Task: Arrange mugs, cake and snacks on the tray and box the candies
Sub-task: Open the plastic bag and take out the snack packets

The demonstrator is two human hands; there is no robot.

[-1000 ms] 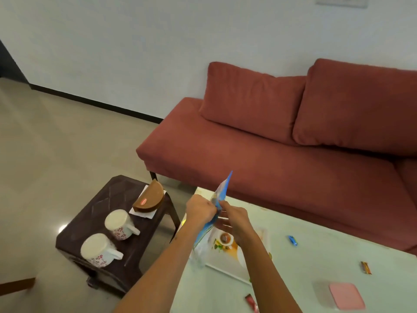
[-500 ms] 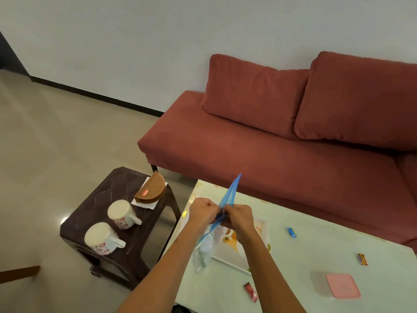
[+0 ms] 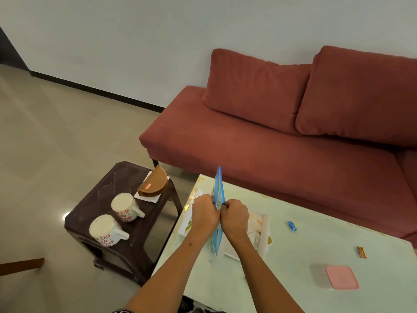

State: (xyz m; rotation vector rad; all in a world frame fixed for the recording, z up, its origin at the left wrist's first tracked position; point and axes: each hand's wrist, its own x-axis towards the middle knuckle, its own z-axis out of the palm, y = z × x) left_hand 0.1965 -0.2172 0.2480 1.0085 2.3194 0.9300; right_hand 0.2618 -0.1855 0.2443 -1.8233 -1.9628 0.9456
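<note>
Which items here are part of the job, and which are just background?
Job: blue snack packet, pinched by left hand and right hand; white tray; two floral mugs; half cake; blue candy; orange candy; pink-lidded box.
Background: red sofa, brown stool.

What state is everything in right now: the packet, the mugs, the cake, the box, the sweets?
Blue snack packet: upright, gripped by both hands above the tray.
Left hand: closed on the packet.
Right hand: closed on the packet.
Tray: on the pale table, no mugs on it.
Two mugs: upright on the dark stool.
Cake: on a napkin, on the stool.
Pink-lidded box: lid on.
Blue candy: loose on the table.
Orange candy: loose on the table.
</note>
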